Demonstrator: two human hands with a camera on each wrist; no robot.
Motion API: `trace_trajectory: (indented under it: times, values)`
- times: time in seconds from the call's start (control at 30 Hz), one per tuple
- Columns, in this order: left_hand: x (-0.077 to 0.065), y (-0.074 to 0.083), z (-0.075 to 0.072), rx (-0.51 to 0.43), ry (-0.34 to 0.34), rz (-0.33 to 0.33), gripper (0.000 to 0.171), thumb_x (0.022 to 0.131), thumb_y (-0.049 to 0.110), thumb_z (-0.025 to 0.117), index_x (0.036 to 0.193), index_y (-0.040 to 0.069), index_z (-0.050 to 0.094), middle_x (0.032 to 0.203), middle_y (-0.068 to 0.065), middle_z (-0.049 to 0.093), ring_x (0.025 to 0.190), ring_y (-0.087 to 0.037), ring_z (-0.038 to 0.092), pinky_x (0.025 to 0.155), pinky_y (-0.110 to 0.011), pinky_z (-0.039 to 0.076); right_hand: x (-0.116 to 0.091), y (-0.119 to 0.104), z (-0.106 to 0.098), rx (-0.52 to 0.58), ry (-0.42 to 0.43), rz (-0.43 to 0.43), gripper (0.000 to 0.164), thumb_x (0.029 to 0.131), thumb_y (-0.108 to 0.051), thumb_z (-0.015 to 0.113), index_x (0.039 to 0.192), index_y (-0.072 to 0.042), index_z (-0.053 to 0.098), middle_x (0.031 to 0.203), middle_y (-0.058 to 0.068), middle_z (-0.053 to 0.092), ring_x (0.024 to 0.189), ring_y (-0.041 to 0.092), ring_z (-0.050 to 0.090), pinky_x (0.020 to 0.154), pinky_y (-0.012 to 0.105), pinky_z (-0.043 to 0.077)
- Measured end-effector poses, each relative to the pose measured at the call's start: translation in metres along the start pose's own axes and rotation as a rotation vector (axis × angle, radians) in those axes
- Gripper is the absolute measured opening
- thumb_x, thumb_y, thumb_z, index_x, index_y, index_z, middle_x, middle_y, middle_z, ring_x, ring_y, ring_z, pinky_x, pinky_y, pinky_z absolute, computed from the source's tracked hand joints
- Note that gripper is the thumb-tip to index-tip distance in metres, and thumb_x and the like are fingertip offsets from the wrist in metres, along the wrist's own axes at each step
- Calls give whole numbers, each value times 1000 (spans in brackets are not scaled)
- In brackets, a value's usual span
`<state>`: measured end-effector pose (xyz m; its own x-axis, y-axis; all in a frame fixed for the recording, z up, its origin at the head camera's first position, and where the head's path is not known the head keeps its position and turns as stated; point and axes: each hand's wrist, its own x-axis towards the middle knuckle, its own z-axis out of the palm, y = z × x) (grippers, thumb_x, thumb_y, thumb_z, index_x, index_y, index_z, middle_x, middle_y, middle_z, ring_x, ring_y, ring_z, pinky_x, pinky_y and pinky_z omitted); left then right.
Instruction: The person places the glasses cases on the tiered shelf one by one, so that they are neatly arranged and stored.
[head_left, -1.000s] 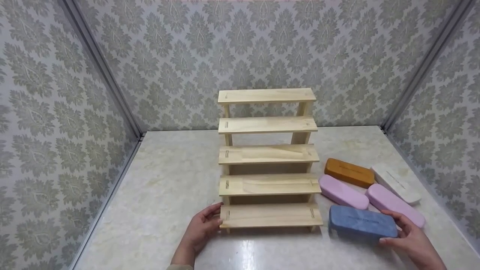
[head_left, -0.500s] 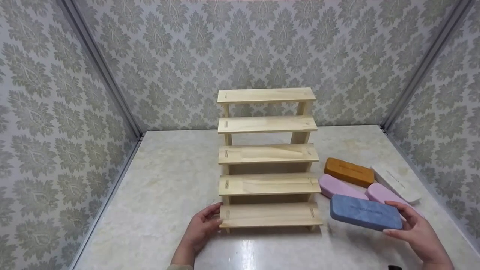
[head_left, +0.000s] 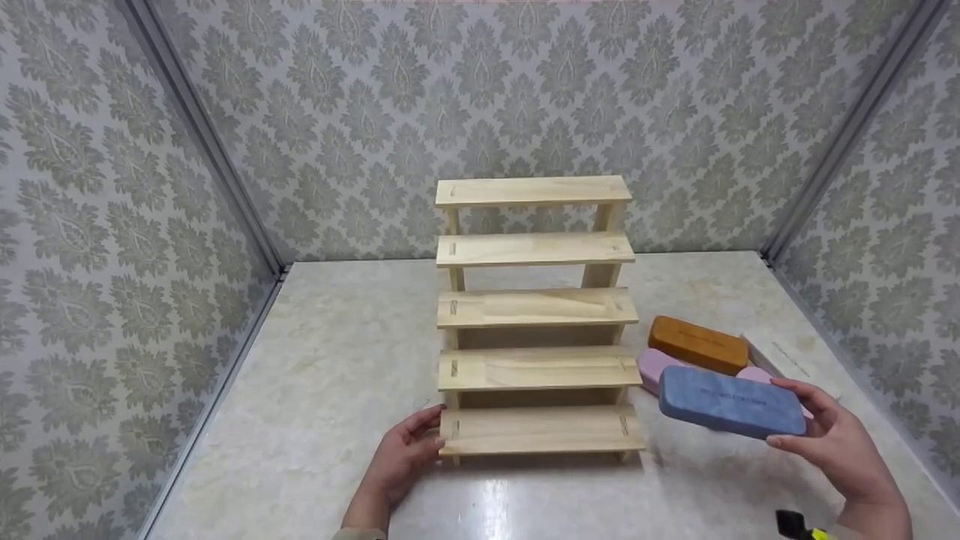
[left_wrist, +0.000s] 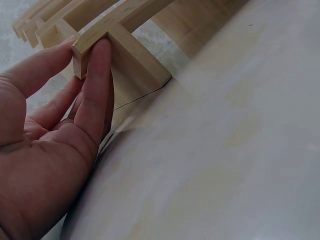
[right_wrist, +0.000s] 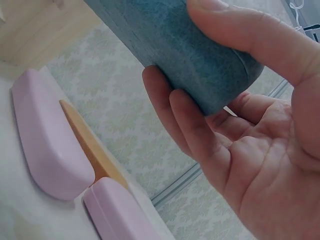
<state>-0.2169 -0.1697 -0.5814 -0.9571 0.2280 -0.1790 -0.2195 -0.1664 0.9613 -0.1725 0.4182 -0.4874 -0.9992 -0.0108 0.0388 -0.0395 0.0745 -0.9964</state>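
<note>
A wooden stepped display rack stands on the table, with several plank shelves rising toward the back. My left hand pinches the left end of its lowest shelf between thumb and fingers. To the right of the rack, my right hand holds a blue glasses case by its right end, raised off the table. In the right wrist view the thumb lies on one face of this case and the fingers on the opposite side.
Beyond the blue case lie an orange-brown case, a white case and two pink cases, partly hidden in the head view. Patterned walls enclose the table. A black and yellow object shows near the right wrist.
My right hand has lifted the blue case off the table and carried it up and slightly away from me. It now covers more of the pink cases. The left hand stays put.
</note>
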Motion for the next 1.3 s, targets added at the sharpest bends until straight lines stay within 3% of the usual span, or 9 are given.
trace_trajectory:
  times: [0.2, 0.47, 0.7, 0.93, 1.3]
  values:
    - [1, -1, -1, 10, 4, -5, 71, 91, 9, 74, 153, -3, 42, 140, -16, 57, 111, -15, 66, 88, -29, 60, 8, -10, 2, 104, -66, -42, 73, 86, 20, 66, 147, -14, 48, 129, -12, 57, 106, 1, 65, 80, 23, 62]
    - [2, -3, -1, -9, -4, 11, 70, 93, 5, 71, 154, -5, 39, 137, -16, 57, 114, -17, 66, 94, -31, 59, 23, -27, 11, 101, -91, -233, 74, 81, 27, 64, 147, -2, 49, 127, -5, 60, 103, 3, 68, 79, 21, 61]
    - [1, -3, -1, 1, -5, 11, 70, 92, 6, 71, 154, -4, 40, 138, -16, 57, 113, -16, 66, 92, -30, 60, 36, -42, 15, 102, -114, -257, 74, 81, 29, 62, 147, 0, 47, 126, -3, 60, 101, 4, 69, 77, 21, 61]
    - [1, -2, -2, 3, -1, 17, 69, 92, 6, 73, 153, -4, 42, 136, -15, 58, 112, -16, 67, 89, -30, 60, 53, -56, 20, 105, -191, -346, 74, 81, 32, 58, 149, 4, 44, 131, -1, 57, 96, 5, 66, 72, 19, 60]
    - [1, -2, -1, 5, -5, -2, 71, 91, 8, 74, 153, -3, 42, 138, -17, 58, 110, -16, 68, 87, -30, 61, 76, -87, 38, 124, -157, -340, 71, 80, 32, 60, 145, 5, 49, 126, 3, 59, 93, 8, 66, 70, 20, 60]
